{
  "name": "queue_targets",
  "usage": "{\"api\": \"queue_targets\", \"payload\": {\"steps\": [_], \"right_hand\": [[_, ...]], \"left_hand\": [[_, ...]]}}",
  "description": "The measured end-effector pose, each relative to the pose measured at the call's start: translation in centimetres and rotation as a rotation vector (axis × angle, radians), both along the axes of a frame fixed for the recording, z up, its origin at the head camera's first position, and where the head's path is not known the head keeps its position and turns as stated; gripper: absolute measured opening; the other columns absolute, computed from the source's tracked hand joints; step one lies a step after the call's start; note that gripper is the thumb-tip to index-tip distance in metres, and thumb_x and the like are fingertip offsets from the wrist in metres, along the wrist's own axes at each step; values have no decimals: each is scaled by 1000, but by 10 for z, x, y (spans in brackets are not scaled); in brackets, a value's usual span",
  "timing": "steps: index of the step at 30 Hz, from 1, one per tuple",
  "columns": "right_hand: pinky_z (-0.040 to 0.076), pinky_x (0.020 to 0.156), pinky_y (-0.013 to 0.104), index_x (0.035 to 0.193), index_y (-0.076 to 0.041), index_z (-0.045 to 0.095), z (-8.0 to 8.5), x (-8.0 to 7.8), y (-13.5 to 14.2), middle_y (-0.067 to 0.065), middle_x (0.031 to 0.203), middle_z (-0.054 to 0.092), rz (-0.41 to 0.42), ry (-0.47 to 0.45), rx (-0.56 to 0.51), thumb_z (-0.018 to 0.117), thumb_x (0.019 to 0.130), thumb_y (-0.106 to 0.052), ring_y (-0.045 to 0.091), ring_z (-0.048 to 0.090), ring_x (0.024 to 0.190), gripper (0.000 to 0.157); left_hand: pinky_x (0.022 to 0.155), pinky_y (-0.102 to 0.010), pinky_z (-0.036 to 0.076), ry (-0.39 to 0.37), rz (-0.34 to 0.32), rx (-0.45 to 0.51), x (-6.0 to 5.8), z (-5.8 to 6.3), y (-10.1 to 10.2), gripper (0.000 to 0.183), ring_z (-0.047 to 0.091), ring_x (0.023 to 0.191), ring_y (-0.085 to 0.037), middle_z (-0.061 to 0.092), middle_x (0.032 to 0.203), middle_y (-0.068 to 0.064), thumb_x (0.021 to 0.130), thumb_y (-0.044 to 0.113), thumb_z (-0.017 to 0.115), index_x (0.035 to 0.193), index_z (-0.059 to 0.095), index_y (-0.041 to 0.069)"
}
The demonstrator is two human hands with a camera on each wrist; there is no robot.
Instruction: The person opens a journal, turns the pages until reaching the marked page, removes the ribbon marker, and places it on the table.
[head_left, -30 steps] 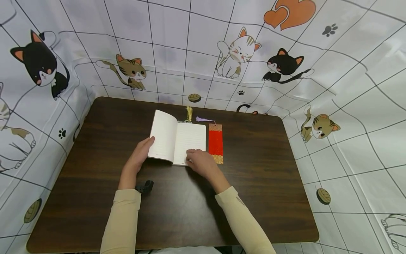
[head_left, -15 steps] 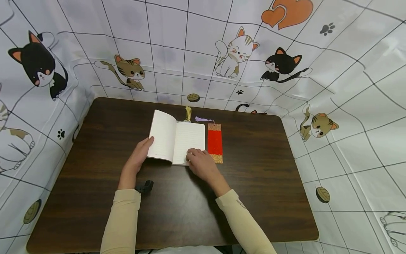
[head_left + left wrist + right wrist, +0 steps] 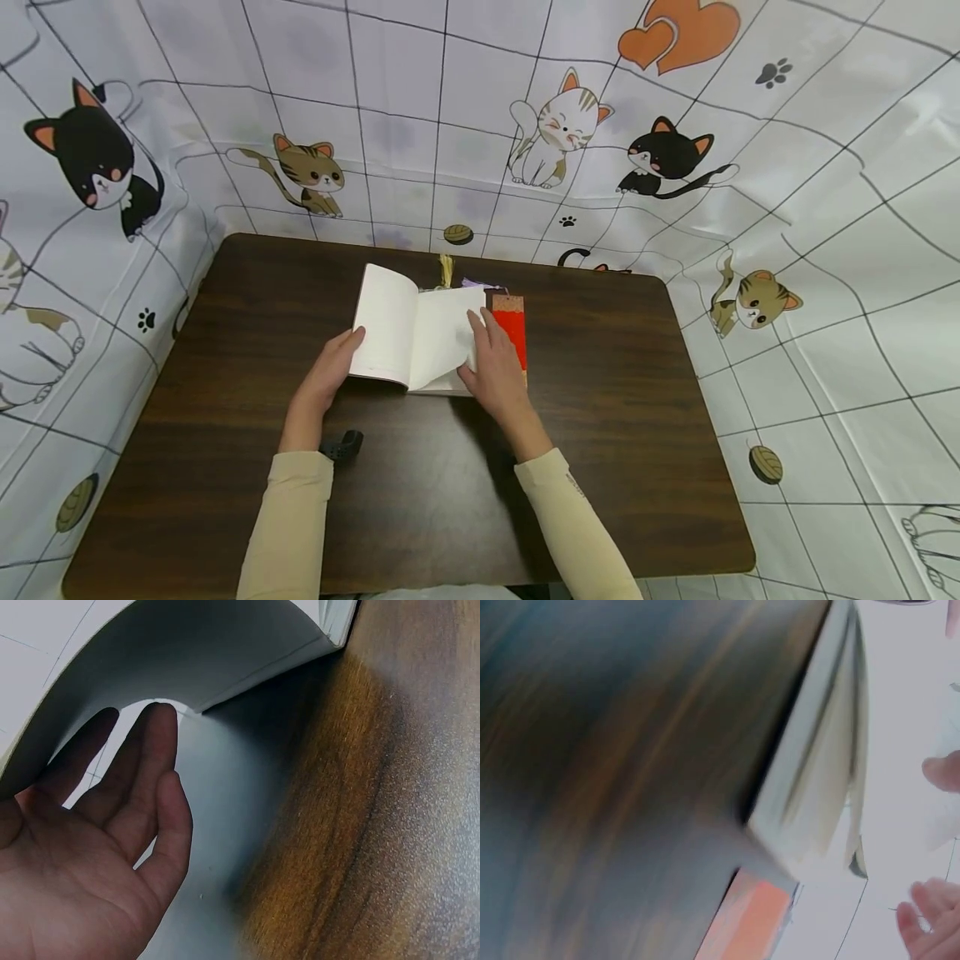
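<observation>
An open notebook [image 3: 388, 329] lies near the middle of the table. My left hand [image 3: 324, 367] grips its raised left side, thumb over the page edge; the left wrist view shows the fingers beneath the curved cover [image 3: 187, 649]. At the right side, my right hand [image 3: 495, 367] has its fingers spread at a lifted page [image 3: 442, 333], whose lower corner curls up from the sheets below. In the right wrist view, thumb and fingertips [image 3: 930, 900] stand apart beside the notebook's fanned pages [image 3: 825, 772].
A red bookmark [image 3: 511, 323] with gold ends lies right of the notebook, partly hidden by my right hand. Its purple tassel [image 3: 480, 284] and a yellow tassel [image 3: 446, 271] show beyond the notebook's top edge. A brown wooden table [image 3: 622, 433] meets a cat-print sheet [image 3: 405, 133] behind.
My right hand has moved from the lower part of the right page up toward its outer edge, its fingers straightening. A page there has lifted. The left hand keeps its hold.
</observation>
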State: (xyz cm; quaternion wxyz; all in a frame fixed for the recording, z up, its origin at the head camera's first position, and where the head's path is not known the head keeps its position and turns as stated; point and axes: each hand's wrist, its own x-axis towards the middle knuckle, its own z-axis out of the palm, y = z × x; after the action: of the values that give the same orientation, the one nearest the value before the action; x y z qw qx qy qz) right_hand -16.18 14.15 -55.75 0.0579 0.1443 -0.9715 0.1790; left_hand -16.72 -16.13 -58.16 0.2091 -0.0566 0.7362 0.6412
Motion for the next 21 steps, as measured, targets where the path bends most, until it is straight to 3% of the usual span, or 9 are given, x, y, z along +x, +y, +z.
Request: {"api": "queue_targets", "payload": {"steps": [3,6,12,15,21], "right_hand": [[46,122,52,173,-11,21,0,-1,-8,14,173,38,-67,-83,-133,83,95,-26,36,52,148,101],[47,121,52,174,-10,17,1,0,-19,14,171,44,-91,-192,-249,78,99,-32,36,55,147,99],[53,115,53,171,-20,32,-1,-1,-48,6,167,50,-20,-350,-428,65,108,-38,28,63,140,74],[53,115,52,170,-26,37,-3,3,-57,1,169,48,25,-385,-455,63,109,-39,27,65,138,67],[53,114,53,167,-34,41,-7,19,-62,-1,168,48,75,-424,-458,61,109,-38,25,65,134,61]], "left_hand": [[135,-64,6,1,0,-1,1,1,1,80,1,169,-40,8,181,-18,116,57,32,174,10,6],[135,-64,6,3,6,-1,1,3,2,80,1,169,-39,9,181,-17,116,57,33,174,12,7],[135,-63,7,17,21,-9,-4,8,-5,80,5,169,-39,13,181,-18,116,57,33,173,13,6],[135,-63,10,27,30,1,-2,8,-5,80,10,168,-39,18,180,-20,115,58,33,173,16,6],[129,-57,27,31,39,41,8,3,2,78,40,153,-37,44,166,-23,114,61,36,170,31,7]]}}
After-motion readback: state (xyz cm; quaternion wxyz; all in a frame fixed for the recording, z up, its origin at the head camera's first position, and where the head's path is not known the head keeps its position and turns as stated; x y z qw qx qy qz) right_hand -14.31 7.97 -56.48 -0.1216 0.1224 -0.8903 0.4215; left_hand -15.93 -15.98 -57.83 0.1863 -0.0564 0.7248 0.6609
